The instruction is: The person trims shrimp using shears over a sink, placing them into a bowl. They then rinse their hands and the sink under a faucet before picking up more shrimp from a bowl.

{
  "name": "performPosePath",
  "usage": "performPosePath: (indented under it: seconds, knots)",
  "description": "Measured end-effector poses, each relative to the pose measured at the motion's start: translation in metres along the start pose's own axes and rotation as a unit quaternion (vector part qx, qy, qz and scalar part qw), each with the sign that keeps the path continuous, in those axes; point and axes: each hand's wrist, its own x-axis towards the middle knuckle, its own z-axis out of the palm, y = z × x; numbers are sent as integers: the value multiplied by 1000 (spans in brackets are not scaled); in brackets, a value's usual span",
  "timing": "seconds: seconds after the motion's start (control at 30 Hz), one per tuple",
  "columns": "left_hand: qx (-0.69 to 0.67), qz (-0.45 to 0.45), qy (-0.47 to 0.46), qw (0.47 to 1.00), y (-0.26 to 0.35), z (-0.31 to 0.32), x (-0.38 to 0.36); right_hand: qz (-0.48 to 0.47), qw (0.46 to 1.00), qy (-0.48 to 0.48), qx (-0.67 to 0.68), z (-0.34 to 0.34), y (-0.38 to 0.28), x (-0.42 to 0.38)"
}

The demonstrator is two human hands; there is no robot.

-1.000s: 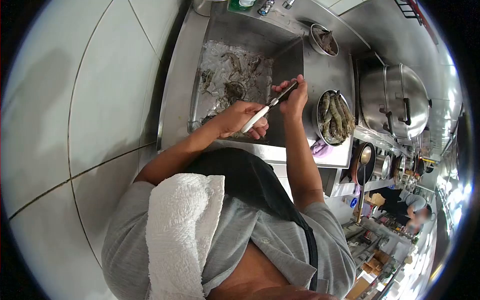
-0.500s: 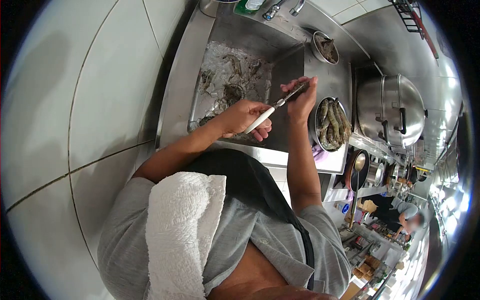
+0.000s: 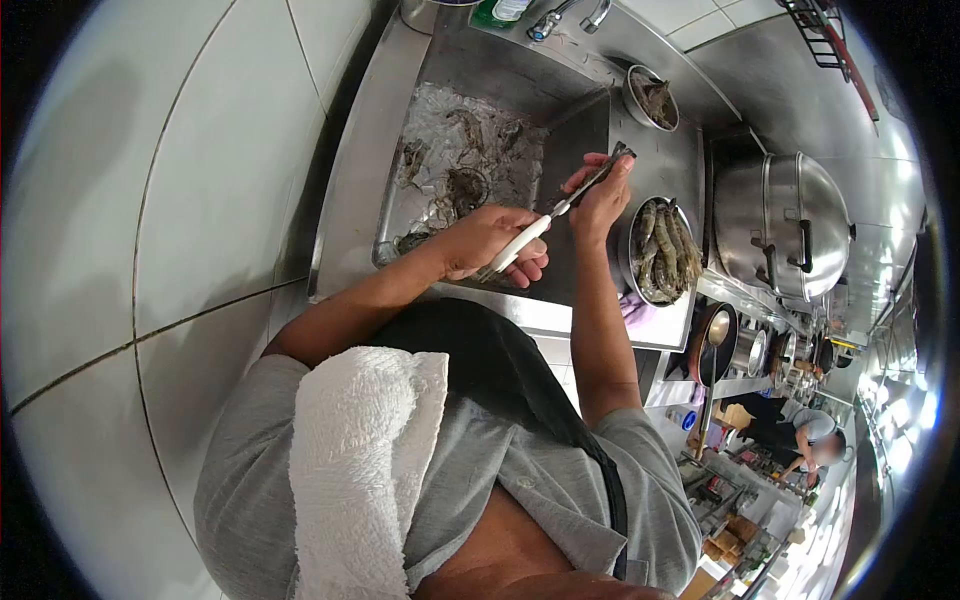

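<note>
My left hand (image 3: 490, 243) is wrapped round white-handled scissors (image 3: 522, 240), their blades pointing up and right over the sink (image 3: 573, 130). A dark shrimp (image 3: 606, 176) lies along the fingers of my right hand (image 3: 603, 202), its tail end showing past the fingertips. The scissor blades meet the shrimp's lower end; exactly where they touch is hidden. Thin brownish strands (image 3: 487, 272) stick out below my left hand. To the right of my right hand, a metal bowl (image 3: 634, 262) holds several whole shrimp (image 3: 664, 245).
Inside the sink, a tray (image 3: 387, 225) holds loose shrimp and wet debris. A smaller bowl (image 3: 627, 98) with brownish pieces stands behind, near the faucet (image 3: 546, 24). A large lidded steel pot (image 3: 782, 225) is at right, a ladle (image 3: 712, 365) nearer. Another person (image 3: 800, 430) works farther off.
My right hand has tilted and closed more round the shrimp, whose tail end now shows above the fingers. The scissors have shifted slightly. Strands now show below my left hand.
</note>
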Motion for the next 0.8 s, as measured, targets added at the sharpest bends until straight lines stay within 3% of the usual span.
performPosePath:
  seconds: [0.4,0.6,0.7,0.8]
  knots:
    - [-45,-3,-15,999,-1,1,10,-41,991,1,-130,0,9,-9]
    - [-10,0,1,1000,-4,-3,9,-15,994,-2,-109,-10,17,0]
    - [-60,9,-34,998,5,-3,14,-52,979,13,-197,-11,35,-6]
    - [2,-15,4,1000,7,0,19,-79,981,5,-176,-13,20,-18]
